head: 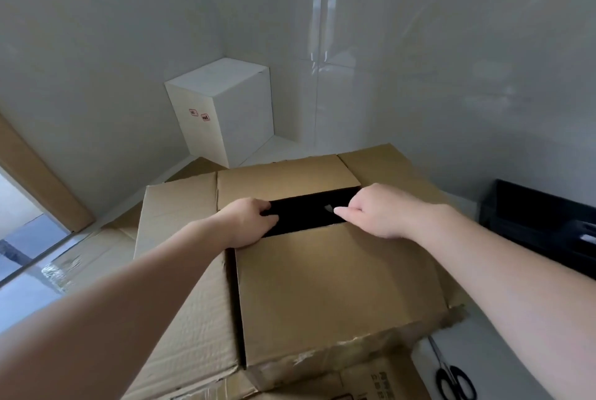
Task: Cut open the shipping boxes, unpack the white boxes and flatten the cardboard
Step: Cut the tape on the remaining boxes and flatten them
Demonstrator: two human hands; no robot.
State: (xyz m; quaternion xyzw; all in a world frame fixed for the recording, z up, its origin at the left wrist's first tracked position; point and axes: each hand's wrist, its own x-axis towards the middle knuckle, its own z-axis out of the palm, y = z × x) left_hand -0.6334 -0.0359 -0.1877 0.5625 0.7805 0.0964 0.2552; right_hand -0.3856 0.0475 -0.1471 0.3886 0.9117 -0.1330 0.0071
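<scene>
Brown corrugated cardboard shipping box, flaps parted: left hand and right hand curl over near flap's edge. Opening step; next, fold flap back.

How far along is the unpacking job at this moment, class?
Done: one white box stands in the corner, and the scissors lie aside. In hand: the left hand and right hand part the flaps of the cardboard box. Left: emptying and flattening it.
</scene>
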